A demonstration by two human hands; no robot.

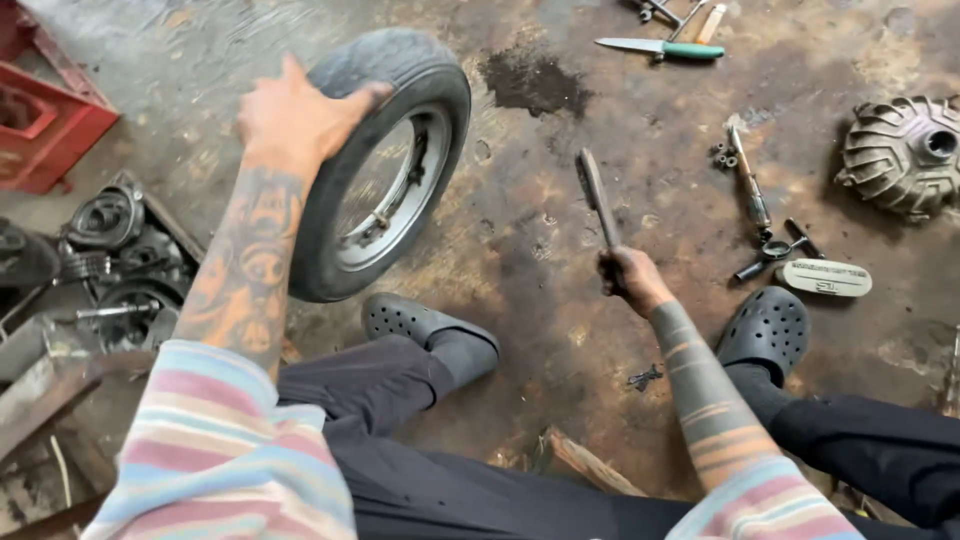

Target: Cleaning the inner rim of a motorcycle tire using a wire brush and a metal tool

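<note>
Tyre [400, 80] upright under left hand [295, 115]; right hand [628, 280] grips lever [596, 195].

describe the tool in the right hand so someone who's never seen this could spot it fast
Start at the small wheel that the left hand holds upright on the stained floor. Just right of it, near the middle of the view, the right hand grips a flat dark metal bar pointing up and away. Unlike the green-handled knife and small parts lying on the floor, it is raised off the ground.
</note>
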